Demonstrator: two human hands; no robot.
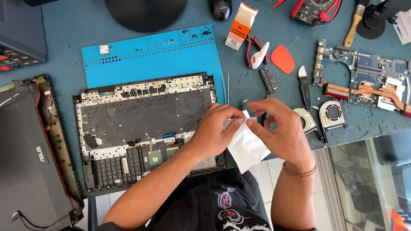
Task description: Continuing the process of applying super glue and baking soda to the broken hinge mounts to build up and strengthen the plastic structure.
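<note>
Head view is showing both sets of fingers meeting on a small white packet (246, 147) held above the near edge of the desk (64, 34). The left hand (218, 130) is pinching the packet's upper left edge between thumb and curled fingers (233, 114), pressed together on the paper. The right hand (282, 132) is gripping the top right corner with thumb and forefinger, while its other fingers (267, 105) are spreading loosely above; a red cord bracelet (299, 171) is circling that wrist. The packet is hanging tilted between the two hands, its lower end pointing toward the person's dark printed shirt (227, 205).

Just to the left of the hands, an opened laptop base (141, 128) is lying with its underside up, resting partly on a blue work mat (150, 55). Further left, a black laptop lid (30, 158) with a red trim is sitting on the desk. To the right of the hands, two small cooling fans (321, 117) are lying near a green circuit board with copper pipes (364, 81). Beyond the hands are lying a bit holder (267, 80), an orange pick (282, 58), red-handled pliers (252, 49), a small orange and white box (240, 25) and a black mouse (221, 8). A red multimeter (317, 9) is sitting at the far edge.
</note>
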